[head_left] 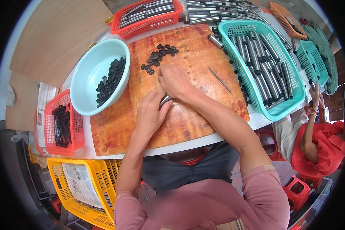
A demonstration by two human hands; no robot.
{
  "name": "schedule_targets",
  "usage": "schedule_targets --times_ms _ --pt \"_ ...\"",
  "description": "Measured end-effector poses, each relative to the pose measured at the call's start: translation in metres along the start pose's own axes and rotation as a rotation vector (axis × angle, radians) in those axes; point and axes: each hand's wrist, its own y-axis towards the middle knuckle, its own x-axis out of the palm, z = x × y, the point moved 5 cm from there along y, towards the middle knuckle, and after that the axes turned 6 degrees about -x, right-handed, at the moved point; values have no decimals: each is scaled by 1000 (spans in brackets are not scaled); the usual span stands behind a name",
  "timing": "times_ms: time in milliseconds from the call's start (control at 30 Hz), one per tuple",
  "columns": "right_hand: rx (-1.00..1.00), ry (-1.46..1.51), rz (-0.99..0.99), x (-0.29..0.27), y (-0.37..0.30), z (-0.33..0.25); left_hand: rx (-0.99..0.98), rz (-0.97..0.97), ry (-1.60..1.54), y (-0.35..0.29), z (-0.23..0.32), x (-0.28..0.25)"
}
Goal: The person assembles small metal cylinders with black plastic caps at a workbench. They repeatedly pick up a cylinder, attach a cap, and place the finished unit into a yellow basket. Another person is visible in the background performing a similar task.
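Note:
My left hand (150,114) is closed round a short metal tube (165,100), its shiny side showing between thumb and fingers above the wooden board (195,122). Just beyond it, my right hand (175,81) is bent over the far end of the tube with its fingers curled; whatever they grip is hidden beneath them. A loose group of small black caps (156,57) lies on the board right past my right fingertips. To the right on the board is a thin metal rod (220,80).
At left stand a pale blue basin (77,82) of black caps and a red basket (79,126) of black pieces. A teal basket (295,90) of tubes is at right, a red basket (146,27) and piled tubes (222,11) behind. Another person (318,149) sits at far right.

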Motion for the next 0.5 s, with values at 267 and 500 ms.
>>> schedule_targets --times_ms 267,500 --pt "-65 -17 27 -2 -2 -1 -25 -20 -60 4 -4 -3" --pt "17 4 13 -1 -12 -2 20 -32 -78 -1 -6 7"
